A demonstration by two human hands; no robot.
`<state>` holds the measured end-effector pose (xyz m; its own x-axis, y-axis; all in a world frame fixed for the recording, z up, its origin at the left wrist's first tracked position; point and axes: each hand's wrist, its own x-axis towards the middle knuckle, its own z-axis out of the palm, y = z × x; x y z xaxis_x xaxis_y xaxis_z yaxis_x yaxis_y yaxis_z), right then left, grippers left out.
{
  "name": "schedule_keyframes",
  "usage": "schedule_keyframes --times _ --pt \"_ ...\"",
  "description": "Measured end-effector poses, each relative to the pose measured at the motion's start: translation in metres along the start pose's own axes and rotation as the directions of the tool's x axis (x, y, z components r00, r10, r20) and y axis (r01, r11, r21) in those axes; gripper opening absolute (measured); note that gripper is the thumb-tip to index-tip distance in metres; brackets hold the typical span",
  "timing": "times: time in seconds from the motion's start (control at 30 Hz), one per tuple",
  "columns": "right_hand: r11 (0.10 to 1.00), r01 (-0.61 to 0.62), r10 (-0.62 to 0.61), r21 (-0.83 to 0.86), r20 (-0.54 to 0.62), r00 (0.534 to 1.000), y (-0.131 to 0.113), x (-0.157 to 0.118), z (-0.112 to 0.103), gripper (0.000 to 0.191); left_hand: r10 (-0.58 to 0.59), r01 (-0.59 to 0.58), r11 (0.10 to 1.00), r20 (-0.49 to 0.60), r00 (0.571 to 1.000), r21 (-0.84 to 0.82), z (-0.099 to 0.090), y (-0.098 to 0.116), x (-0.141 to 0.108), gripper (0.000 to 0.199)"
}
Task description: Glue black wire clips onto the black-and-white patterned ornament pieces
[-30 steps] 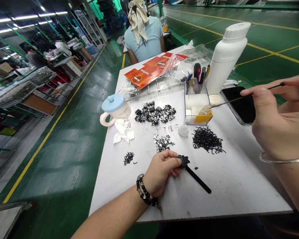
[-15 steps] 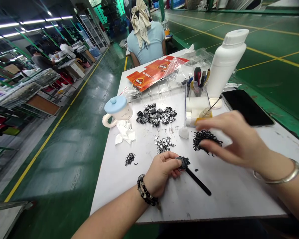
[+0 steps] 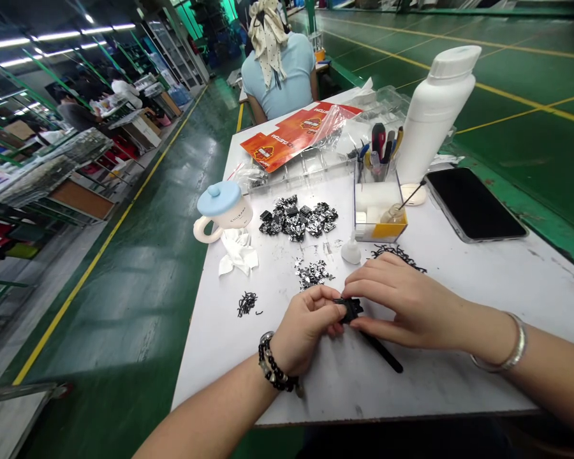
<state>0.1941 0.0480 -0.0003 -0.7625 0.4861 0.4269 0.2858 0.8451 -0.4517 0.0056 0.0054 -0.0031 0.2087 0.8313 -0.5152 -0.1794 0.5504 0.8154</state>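
Pinching one small black blocky part [image 3: 353, 310] in the left hand's [image 3: 309, 324] grip, low above the white table [image 3: 325, 395]; meeting it from the right with right hand [image 3: 406, 303] fingertips, cannot tell whether gripping. Counting also one flat black strip [image 3: 387, 356], slanting near-right, and two heaps of thin black bent pieces [image 3: 247, 304].

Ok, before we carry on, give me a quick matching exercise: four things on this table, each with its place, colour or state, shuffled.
1. small black part
2. mug
3. phone
4. tissue

A. lying flat, unlit
B. crumpled, white
C. pinched in the left hand
D. topped by a pale blue lid

Pairs: 1-C, 2-D, 3-A, 4-B
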Motion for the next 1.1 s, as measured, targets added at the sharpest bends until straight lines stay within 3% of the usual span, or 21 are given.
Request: schedule_keyframes --times 0.47,0.83,1.1 --pt "0.999 -0.008 0.009 0.046 -0.024 1.000 -0.0005 -0.0017 -0.0016 0.021 0.071 -0.073 0.997 0.043 0.997 0.030 -0.0022 -0.0009 -0.0020 0.026" --pt "0.999 -0.010 0.011 0.046 -0.022 1.000 0.0000 -0.0014 -0.0009 0.022 -0.023 0.024 0.997 0.013 1.000 -0.076 0.0022 0.0022 -0.0022 0.027" --pt "0.999 -0.015 0.015 0.038 -0.008 1.000 -0.0009 -0.0007 0.0011 0.022 -0.026 0.025 0.996 -0.007 1.000 -0.080 0.0024 0.0037 -0.0045 0.026"
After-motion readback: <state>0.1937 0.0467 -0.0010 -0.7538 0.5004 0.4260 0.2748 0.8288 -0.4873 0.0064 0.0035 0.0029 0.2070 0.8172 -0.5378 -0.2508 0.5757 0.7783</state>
